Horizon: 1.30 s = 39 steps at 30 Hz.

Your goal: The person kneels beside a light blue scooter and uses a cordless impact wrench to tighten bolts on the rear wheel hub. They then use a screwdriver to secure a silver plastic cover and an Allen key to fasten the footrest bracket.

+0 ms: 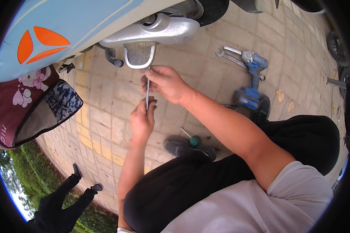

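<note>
A thin, straight metal rod [147,91] stands roughly upright in the picture between my hands. My right hand [168,82] pinches its upper part, just below the silver U-shaped footrest [151,58]. Lower down, my left hand [142,119] is closed around the rod's other end, thumb along it. The rod's top reaches the footrest's lower edge; whether it touches cannot be made out. That footrest hangs from a silver metal housing [163,31] under the light blue scooter body [89,23].
To the right lie a blue cordless impact wrench [254,75] and a spanner [234,59]. A green-handled screwdriver [195,140] rests by my shoe [175,145]. At left hangs a maroon cloth cover [6,97]. Another person's legs [64,194] show lower left, beside a hedge [33,167].
</note>
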Tool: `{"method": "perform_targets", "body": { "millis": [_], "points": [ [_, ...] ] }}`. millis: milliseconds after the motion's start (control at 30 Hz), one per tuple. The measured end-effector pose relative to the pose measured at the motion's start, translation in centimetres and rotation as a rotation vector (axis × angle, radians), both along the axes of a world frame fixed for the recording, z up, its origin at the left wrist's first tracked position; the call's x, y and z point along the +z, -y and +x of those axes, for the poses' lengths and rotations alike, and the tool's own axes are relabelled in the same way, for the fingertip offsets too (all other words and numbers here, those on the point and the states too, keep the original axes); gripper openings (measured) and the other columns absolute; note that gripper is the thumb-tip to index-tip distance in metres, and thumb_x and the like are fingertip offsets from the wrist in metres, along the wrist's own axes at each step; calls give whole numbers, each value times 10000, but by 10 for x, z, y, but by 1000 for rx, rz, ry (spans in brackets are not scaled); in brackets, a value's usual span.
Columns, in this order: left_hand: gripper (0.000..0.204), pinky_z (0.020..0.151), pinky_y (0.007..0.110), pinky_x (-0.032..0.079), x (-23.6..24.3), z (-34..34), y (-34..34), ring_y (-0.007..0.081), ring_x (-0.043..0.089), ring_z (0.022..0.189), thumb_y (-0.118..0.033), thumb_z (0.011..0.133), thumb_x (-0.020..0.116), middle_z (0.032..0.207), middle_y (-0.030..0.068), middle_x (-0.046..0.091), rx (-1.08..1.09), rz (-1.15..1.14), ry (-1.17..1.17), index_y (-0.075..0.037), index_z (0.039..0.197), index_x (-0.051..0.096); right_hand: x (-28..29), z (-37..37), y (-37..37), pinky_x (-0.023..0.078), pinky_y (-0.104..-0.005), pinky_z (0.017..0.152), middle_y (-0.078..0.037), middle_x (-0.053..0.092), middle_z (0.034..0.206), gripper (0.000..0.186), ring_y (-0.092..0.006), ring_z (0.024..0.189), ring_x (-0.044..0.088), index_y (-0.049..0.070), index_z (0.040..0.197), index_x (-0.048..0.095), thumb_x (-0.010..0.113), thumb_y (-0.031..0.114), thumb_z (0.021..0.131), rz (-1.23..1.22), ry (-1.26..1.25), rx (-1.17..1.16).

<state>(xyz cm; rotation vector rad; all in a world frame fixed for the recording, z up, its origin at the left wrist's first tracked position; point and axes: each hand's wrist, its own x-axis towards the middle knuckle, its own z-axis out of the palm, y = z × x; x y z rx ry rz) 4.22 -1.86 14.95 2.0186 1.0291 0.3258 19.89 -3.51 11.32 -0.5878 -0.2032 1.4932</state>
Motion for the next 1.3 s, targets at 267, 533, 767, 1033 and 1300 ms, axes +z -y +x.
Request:
{"method": "perform_targets", "body": {
  "millis": [267,533,767,1033,1300],
  "points": [
    [439,632,365,526,1,-25,-11,235,619,855,-395,982,506,972,123,662,473,-815,283,-17,1200,550,5,-7,-3,506,-326,788,-53,606,875,245,-161,802,605,-27,1112,596,514,164,984,-9,92,2],
    [552,452,264,337,-6,-16,6,173,411,597,-566,989,298,691,58,527,54,-1918,1231,-73,1112,515,2,-4,1,495,-327,798,-50,593,898,265,-176,842,597,-19,1128,590,491,186,992,45,-9,26],
    [167,618,321,517,2,-8,-9,179,646,737,-68,940,556,901,128,670,-24,247,-102,-23,1099,580,7,-4,-1,508,-341,812,-58,615,930,264,-172,867,611,-17,1136,597,487,176,994,-4,-35,23],
    [517,723,342,497,7,-25,2,203,600,828,-459,985,448,897,92,630,-40,-1397,728,-36,1277,504,8,-5,-3,500,-311,766,-51,606,883,245,-165,809,599,-26,1115,605,517,156,975,-15,80,8],
    [369,592,256,403,-1,-17,3,125,502,693,-352,995,482,793,18,620,387,-1408,949,-41,1172,574,4,-4,-1,492,-308,756,-45,594,884,265,-164,808,588,-10,1164,582,519,166,977,20,-4,23]
  ]
}}
